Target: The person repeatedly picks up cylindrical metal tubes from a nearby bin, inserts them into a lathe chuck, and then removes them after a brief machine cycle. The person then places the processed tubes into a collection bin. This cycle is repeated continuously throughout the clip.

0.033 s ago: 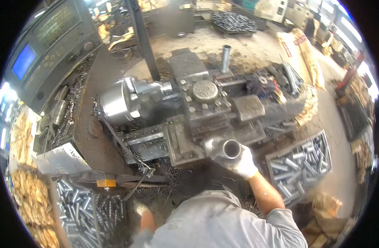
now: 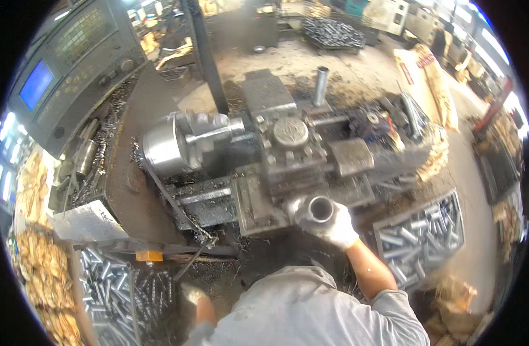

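Observation:
In a white glove, my right hand (image 2: pixel 336 229) is closed round a short metal tube (image 2: pixel 321 210), its round open end facing up. Tube and hand are at the front edge of the lathe carriage (image 2: pixel 256 222). My left hand (image 2: pixel 192 293), also gloved, hangs low beside the machine at the lower left; its fingers are blurred. To the left of the tool post (image 2: pixel 290 132), the shiny chuck (image 2: pixel 162 144) grips a metal workpiece (image 2: pixel 234 125), blurred near the jaws. Another tube (image 2: pixel 320 86) stands upright behind the carriage.
A crate (image 2: pixel 377 236) of metal tubes sits right of my right arm. More tubes (image 2: pixel 106 282) lie in a bin at lower left. A control panel (image 2: pixel 37 86) with a blue screen rises at left. Dark metal chips (image 2: pixel 218 268) litter the area below the lathe.
The chuck's jaws show at a different angle. The whole view has shifted slightly, while my right hand keeps its hold on the tube.

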The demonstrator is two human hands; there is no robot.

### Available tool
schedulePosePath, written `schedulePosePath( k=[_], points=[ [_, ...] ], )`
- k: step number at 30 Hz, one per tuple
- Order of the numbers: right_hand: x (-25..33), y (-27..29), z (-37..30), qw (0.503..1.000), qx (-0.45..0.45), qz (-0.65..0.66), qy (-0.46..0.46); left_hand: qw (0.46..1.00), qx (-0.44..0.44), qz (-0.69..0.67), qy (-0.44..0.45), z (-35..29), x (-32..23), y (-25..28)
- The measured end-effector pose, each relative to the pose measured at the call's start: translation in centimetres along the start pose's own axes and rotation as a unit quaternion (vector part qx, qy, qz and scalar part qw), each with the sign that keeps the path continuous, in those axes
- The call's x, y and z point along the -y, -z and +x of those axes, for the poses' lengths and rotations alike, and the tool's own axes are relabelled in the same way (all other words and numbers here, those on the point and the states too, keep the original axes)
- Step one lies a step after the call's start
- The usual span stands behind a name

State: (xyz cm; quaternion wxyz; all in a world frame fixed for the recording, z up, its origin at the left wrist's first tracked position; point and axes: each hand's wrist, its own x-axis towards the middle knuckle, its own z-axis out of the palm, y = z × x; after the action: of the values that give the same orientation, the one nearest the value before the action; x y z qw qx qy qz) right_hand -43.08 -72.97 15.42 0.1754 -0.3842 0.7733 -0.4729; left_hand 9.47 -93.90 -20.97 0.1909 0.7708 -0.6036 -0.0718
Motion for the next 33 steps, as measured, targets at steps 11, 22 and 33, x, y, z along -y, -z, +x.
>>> schedulePosePath(
  k=[11,22,33],
  points=[
    [-4.5,14.2,18.8,0.957,0.267,-0.027,0.112,0.948,-0.157,-0.269,0.059,6.5,-12.5,14.1],
    [-0.5,-5.4,44.8,0.756,0.416,-0.439,0.251,0.916,-0.095,-0.360,0.152,3.9,-15.8,9.8],
    [8.8,-10.9,41.9,0.726,0.511,-0.414,0.202,0.854,-0.176,-0.133,-0.471,15.7,-51.5,20.7]
  ],
)
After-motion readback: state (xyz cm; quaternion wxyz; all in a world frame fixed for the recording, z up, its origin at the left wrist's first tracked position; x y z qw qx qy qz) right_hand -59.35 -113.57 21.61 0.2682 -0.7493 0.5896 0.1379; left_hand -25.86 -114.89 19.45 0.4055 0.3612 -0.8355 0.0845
